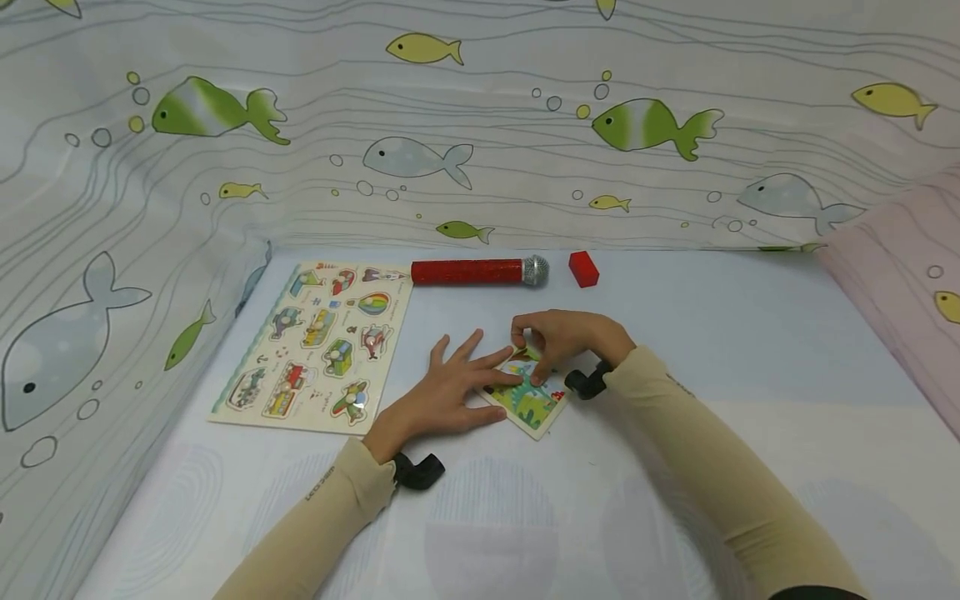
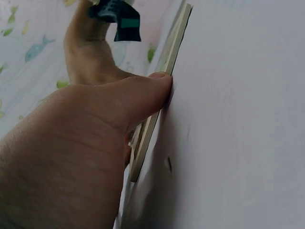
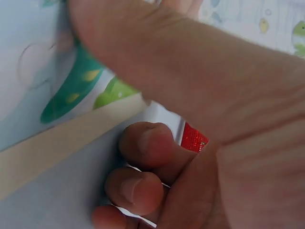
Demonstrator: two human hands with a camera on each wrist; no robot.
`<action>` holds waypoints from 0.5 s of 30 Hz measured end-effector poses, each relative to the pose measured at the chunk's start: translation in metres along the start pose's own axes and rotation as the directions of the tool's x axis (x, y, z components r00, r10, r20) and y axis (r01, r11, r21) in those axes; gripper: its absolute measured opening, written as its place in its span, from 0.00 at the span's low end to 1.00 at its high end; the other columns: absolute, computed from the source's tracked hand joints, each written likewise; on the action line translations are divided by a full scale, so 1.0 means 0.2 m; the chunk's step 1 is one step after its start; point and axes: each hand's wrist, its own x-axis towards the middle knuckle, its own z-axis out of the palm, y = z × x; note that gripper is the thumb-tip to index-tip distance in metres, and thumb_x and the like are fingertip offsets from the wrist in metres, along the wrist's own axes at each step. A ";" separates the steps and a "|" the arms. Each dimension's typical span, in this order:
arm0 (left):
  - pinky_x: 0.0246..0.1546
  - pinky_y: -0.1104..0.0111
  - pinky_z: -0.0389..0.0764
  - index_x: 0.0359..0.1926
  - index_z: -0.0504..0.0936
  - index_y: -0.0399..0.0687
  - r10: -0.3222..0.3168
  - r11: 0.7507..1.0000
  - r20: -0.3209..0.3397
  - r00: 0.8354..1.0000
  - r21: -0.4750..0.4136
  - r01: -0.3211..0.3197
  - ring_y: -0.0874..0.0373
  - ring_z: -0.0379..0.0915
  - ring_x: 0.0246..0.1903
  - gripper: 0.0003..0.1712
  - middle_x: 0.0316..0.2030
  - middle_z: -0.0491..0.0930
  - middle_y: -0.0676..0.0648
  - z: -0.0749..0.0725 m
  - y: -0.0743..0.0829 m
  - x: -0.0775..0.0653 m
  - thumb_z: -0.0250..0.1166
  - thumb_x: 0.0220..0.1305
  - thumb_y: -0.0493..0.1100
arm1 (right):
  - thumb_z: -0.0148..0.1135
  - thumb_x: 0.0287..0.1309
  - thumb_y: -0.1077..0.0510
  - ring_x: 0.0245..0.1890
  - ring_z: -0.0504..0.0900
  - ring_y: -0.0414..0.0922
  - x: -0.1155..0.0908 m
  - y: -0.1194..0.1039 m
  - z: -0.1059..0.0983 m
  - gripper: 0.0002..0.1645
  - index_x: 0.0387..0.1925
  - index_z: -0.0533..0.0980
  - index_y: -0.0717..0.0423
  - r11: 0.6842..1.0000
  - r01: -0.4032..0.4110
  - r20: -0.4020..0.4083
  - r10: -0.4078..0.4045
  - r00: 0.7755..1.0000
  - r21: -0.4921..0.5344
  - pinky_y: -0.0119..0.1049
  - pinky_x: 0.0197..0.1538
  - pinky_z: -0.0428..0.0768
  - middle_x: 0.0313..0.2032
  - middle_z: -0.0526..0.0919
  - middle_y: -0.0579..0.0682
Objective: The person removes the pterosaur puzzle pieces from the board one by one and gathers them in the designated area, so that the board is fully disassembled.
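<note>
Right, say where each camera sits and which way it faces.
Head: on the head, facing forward and down at the small board; left hand, right hand and sleeves show.
Left wrist: on that wrist, facing the small board's edge; left hand close up, right hand beyond.
Right wrist: on that wrist, facing the small board's edge; right hand close up.
Head and left wrist share both hands.

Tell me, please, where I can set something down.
Free: right of the red block, up to the pink cloth; also in front of the dinosaur board, between the sleeves. Crowded: left, from the vehicle puzzle to the microphone.
</note>
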 end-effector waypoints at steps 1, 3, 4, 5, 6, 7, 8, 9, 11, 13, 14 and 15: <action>0.72 0.31 0.34 0.68 0.76 0.75 0.001 1.000 -0.001 1.000 0.000 -0.001 0.37 0.40 0.81 0.29 0.77 0.61 0.58 0.00 0.00 0.00 0.61 0.67 0.66 | 0.82 0.47 0.50 0.33 0.74 0.43 0.00 0.00 0.00 0.29 0.46 0.72 0.43 1.000 -0.003 0.005 0.003 1.000 0.002 0.36 0.38 0.69 0.30 0.75 0.47; 0.72 0.31 0.34 0.67 0.76 0.75 0.005 1.000 -0.003 1.000 0.002 -0.005 0.37 0.40 0.81 0.29 0.77 0.62 0.58 0.00 0.00 0.00 0.61 0.67 0.66 | 0.82 0.47 0.51 0.33 0.73 0.43 0.00 0.00 0.00 0.30 0.45 0.71 0.44 1.000 0.001 0.008 -0.001 1.000 0.017 0.36 0.38 0.68 0.30 0.74 0.48; 0.72 0.31 0.34 0.67 0.76 0.75 0.003 1.000 -0.003 1.000 0.003 -0.003 0.37 0.40 0.81 0.29 0.77 0.62 0.58 0.00 0.00 0.00 0.61 0.67 0.66 | 0.82 0.47 0.51 0.33 0.73 0.43 0.00 0.00 0.00 0.30 0.45 0.70 0.44 1.000 0.002 0.009 -0.002 1.000 0.028 0.36 0.38 0.68 0.30 0.74 0.48; 0.72 0.31 0.34 0.67 0.76 0.75 0.003 1.000 -0.004 1.000 0.005 -0.003 0.37 0.40 0.81 0.29 0.77 0.62 0.58 0.00 0.00 0.00 0.61 0.67 0.66 | 0.82 0.47 0.51 0.33 0.73 0.43 0.00 0.00 0.00 0.30 0.46 0.70 0.44 0.999 0.003 0.007 -0.003 1.000 0.038 0.36 0.37 0.68 0.30 0.74 0.48; 0.72 0.31 0.35 0.67 0.76 0.75 0.004 1.000 -0.006 1.000 0.005 -0.004 0.37 0.40 0.81 0.29 0.77 0.62 0.57 0.00 0.00 0.00 0.62 0.67 0.67 | 0.82 0.47 0.51 0.33 0.72 0.43 -0.01 0.01 0.01 0.31 0.46 0.69 0.45 0.999 0.006 0.004 -0.006 1.000 0.049 0.36 0.37 0.68 0.30 0.73 0.48; 0.72 0.31 0.35 0.67 0.76 0.75 0.003 1.000 -0.006 1.000 0.008 -0.003 0.37 0.40 0.81 0.29 0.77 0.62 0.57 0.01 0.00 0.00 0.61 0.66 0.67 | 0.82 0.48 0.51 0.33 0.72 0.43 -0.01 0.01 0.01 0.31 0.47 0.69 0.45 0.998 0.013 -0.002 -0.012 1.000 0.058 0.36 0.37 0.68 0.30 0.73 0.48; 0.72 0.31 0.35 0.67 0.76 0.75 0.004 1.000 -0.006 1.000 0.010 -0.004 0.38 0.40 0.81 0.29 0.77 0.62 0.57 0.01 0.00 0.00 0.62 0.66 0.67 | 0.82 0.48 0.52 0.33 0.72 0.43 -0.02 0.02 0.02 0.31 0.47 0.69 0.46 0.997 0.022 -0.010 -0.022 1.000 0.069 0.36 0.37 0.68 0.30 0.72 0.48; 0.72 0.31 0.35 0.67 0.76 0.75 0.004 1.000 -0.007 1.000 0.012 -0.004 0.38 0.40 0.81 0.29 0.77 0.62 0.57 0.01 0.00 0.00 0.61 0.66 0.67 | 0.82 0.48 0.52 0.33 0.71 0.43 -0.02 0.02 0.03 0.32 0.48 0.68 0.46 0.997 0.032 -0.019 -0.031 0.999 0.076 0.36 0.37 0.68 0.30 0.72 0.48; 0.72 0.31 0.35 0.67 0.76 0.75 0.009 1.000 -0.010 1.000 0.018 -0.009 0.38 0.40 0.81 0.29 0.77 0.62 0.57 0.01 0.00 0.00 0.61 0.67 0.67 | 0.81 0.49 0.52 0.34 0.71 0.43 -0.03 0.04 0.04 0.33 0.50 0.68 0.47 0.995 0.053 -0.041 -0.049 0.998 0.086 0.35 0.38 0.69 0.31 0.72 0.48; 0.71 0.31 0.36 0.67 0.76 0.75 0.014 1.000 -0.014 1.000 0.020 -0.013 0.37 0.41 0.81 0.29 0.77 0.62 0.57 0.01 -0.01 0.00 0.62 0.67 0.67 | 0.80 0.50 0.53 0.34 0.71 0.43 -0.04 0.06 0.06 0.34 0.53 0.68 0.48 0.991 0.080 -0.070 -0.074 0.995 0.102 0.35 0.38 0.70 0.31 0.72 0.48; 0.71 0.31 0.36 0.67 0.76 0.75 0.015 1.000 -0.015 1.000 0.021 -0.015 0.37 0.41 0.81 0.29 0.77 0.62 0.57 0.01 -0.01 0.00 0.62 0.66 0.67 | 0.80 0.51 0.54 0.35 0.71 0.43 -0.05 0.07 0.07 0.34 0.54 0.68 0.49 0.989 0.096 -0.086 -0.087 0.992 0.112 0.35 0.38 0.71 0.32 0.72 0.48; 0.71 0.31 0.36 0.67 0.76 0.75 0.015 1.000 -0.015 1.000 0.022 -0.015 0.37 0.41 0.81 0.29 0.77 0.62 0.57 0.01 -0.01 0.00 0.62 0.66 0.67 | 0.79 0.52 0.54 0.35 0.72 0.43 -0.06 0.07 0.08 0.35 0.56 0.68 0.49 0.986 0.111 -0.103 -0.099 0.990 0.121 0.35 0.39 0.72 0.32 0.73 0.48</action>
